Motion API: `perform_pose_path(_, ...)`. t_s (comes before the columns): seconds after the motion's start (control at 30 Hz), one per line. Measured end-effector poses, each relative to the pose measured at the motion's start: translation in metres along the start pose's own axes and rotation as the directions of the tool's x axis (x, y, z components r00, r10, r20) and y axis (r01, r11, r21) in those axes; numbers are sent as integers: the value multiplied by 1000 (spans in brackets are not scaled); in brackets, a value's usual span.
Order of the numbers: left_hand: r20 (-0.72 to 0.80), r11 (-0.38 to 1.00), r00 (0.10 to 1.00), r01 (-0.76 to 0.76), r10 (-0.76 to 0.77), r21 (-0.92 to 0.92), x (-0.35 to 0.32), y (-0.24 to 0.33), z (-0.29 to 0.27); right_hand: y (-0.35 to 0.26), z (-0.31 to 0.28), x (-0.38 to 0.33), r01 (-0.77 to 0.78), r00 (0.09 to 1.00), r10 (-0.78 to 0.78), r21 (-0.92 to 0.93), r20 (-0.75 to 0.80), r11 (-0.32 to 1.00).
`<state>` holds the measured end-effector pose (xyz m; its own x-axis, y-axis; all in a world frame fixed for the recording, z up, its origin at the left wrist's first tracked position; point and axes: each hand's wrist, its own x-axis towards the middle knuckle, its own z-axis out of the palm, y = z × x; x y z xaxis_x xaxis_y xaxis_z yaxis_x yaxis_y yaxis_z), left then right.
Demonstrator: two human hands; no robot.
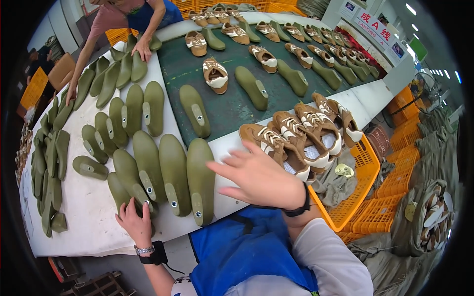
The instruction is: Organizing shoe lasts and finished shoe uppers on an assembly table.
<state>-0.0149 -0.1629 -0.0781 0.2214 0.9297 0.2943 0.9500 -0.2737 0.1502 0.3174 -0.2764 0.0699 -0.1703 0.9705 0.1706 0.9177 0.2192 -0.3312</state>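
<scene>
Green shoe lasts stand in a row at the near edge of the white tabletop. My left hand (134, 224) has its fingers closed over the heel end of the leftmost short last (117, 191), partly hiding it. My right hand (259, 175) is raised with fingers spread and nothing in it, slightly blurred. It hovers between the long last (201, 172) at the row's right end and a cluster of brown-and-white sneakers (266, 140). Another long last (174, 172) stands beside that one.
A green conveyor belt (180, 64) carries sneakers and lasts in rows. Across the table, a co-worker's hand (143, 48) touches more lasts. An orange crate (368, 185) with grey cloth sits to my right. Loose lasts (47, 172) pile at the far left.
</scene>
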Motion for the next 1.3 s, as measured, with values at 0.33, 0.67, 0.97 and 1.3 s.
perform_pose_path(0.33,-14,1000,1000,-7,7,4,3,-2,3,56,-3,-103,-470,853,517,-334,65,817)
perform_pose_path(0.67,-61,991,998,-28,21,-128,2,4,-9,72,3,-84,210,728,663,977,-173,25)
perform_pose_path(0.97,-5,-103,996,4,84,-995,37,113,-98,46,69,-46,-68,797,380,696,469,-714)
perform_pose_path(1.3,188,124,968,210,-167,-970,49,94,-56,6,63,-41,-126,950,287,992,122,-6)
